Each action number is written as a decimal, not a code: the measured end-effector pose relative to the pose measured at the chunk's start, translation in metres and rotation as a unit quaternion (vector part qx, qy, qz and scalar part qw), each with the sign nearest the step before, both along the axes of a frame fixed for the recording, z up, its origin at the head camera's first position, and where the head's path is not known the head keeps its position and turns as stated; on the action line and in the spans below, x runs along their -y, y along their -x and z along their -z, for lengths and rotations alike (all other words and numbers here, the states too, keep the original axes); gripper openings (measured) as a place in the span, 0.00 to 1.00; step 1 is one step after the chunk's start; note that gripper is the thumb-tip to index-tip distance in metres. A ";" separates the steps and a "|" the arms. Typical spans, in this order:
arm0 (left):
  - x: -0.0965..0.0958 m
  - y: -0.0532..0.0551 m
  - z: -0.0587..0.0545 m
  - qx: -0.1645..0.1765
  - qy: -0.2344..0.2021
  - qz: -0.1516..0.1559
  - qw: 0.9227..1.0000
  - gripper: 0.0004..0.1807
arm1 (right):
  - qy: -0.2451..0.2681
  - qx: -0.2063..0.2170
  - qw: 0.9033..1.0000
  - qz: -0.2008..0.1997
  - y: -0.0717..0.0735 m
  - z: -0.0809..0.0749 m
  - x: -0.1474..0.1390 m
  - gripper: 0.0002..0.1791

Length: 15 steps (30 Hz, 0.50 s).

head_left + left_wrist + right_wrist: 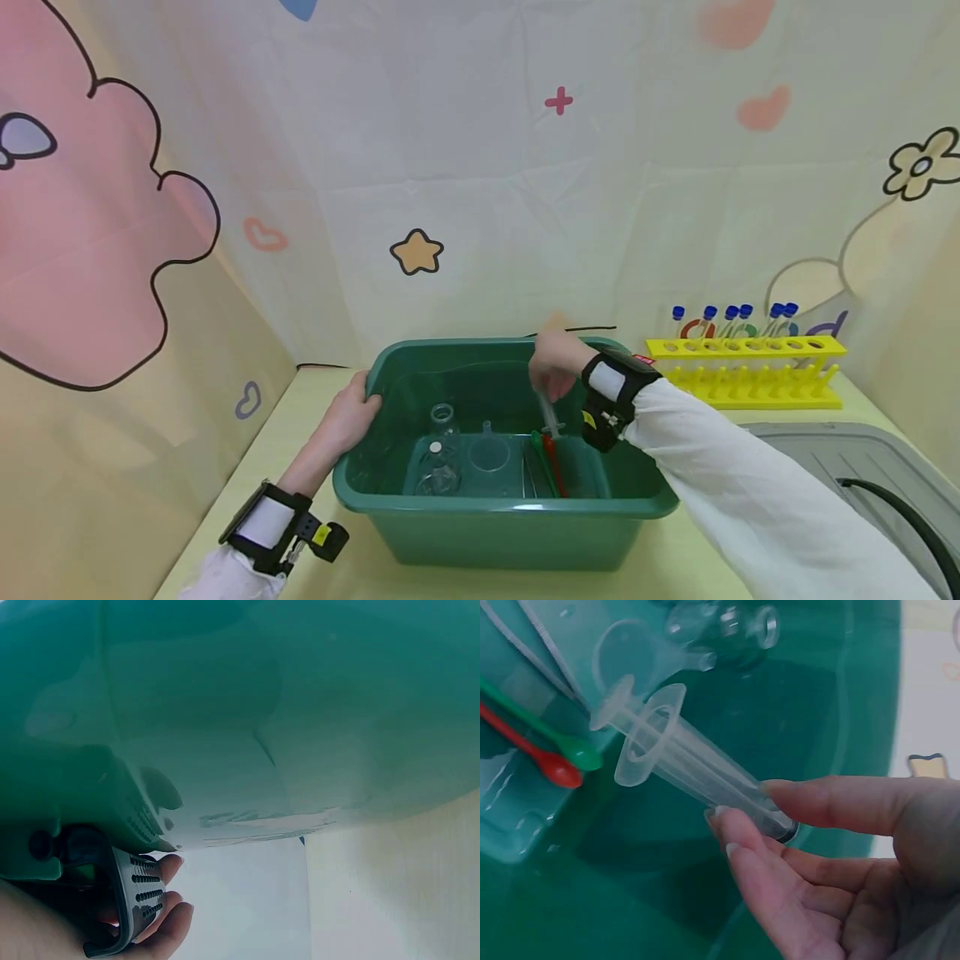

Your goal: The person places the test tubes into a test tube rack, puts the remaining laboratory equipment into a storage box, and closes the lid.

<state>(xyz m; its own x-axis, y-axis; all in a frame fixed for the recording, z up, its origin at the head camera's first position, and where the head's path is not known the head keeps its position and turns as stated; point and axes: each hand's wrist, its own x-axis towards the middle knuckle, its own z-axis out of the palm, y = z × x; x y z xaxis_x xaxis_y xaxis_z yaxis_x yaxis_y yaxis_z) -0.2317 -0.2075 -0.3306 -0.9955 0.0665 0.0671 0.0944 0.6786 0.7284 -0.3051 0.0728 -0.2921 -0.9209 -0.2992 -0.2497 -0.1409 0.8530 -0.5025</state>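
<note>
A green plastic tub point(495, 533) stands on the table, and my left hand point(351, 412) grips its left rim. Inside the tub, my right hand point(555, 364) pinches a clear plastic syringe point(712, 761) near its dark-ended tip, between thumb and fingers. The syringe tilts, its flange and plunger end pointing away from the palm. Near that end lie a green spoon point(574, 750) and a red spoon point(555, 766). Thin metal tweezers point(536, 656) and a clear funnel point(630, 656) lie beside them. Two clear glass vessels, a flask point(438, 472) and a bottle point(444, 417), sit at the tub's left.
Right of the tub, a yellow test tube rack point(746, 348) holds several tubes with blue caps point(731, 312). A grey ridged tray point(832, 450) with a black curved tube point(900, 508) lies at the right. A patterned curtain point(480, 208) hangs behind the table.
</note>
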 end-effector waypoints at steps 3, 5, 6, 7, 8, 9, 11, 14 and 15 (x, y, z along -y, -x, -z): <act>-0.001 0.000 0.000 -0.001 -0.001 0.002 1.000 0.23 | -0.040 0.014 0.999 0.004 0.002 0.011 -0.001 0.05; -0.001 0.000 -0.001 -0.002 -0.002 0.003 1.000 0.23 | -0.060 0.030 0.998 0.015 0.003 0.018 -0.001 0.05; -0.002 0.000 -0.001 -0.003 -0.001 0.004 1.000 0.23 | -0.074 0.039 0.996 0.022 0.003 0.021 -0.001 0.05; -0.002 0.000 -0.002 -0.003 0.000 0.004 1.000 0.23 | -0.087 0.046 0.995 0.028 0.004 0.024 0.000 0.05; -0.002 -0.001 -0.002 -0.004 0.000 0.004 1.000 0.23 | -0.099 0.055 0.993 0.033 0.005 0.026 0.000 0.05; -0.002 -0.001 -0.003 -0.004 0.001 0.003 1.000 0.23 | -0.112 0.065 0.991 0.038 0.006 0.029 0.001 0.06; -0.002 -0.001 -0.003 -0.003 0.000 0.002 1.000 0.23 | -0.138 0.075 0.987 0.041 0.008 0.034 0.003 0.06; -0.002 -0.001 -0.004 -0.004 0.000 0.002 1.000 0.22 | -0.167 0.065 0.983 0.036 0.018 0.054 0.002 0.05; -0.003 -0.001 -0.005 -0.005 0.000 0.003 1.000 0.22 | -0.182 0.065 0.981 0.031 0.021 0.059 0.001 0.04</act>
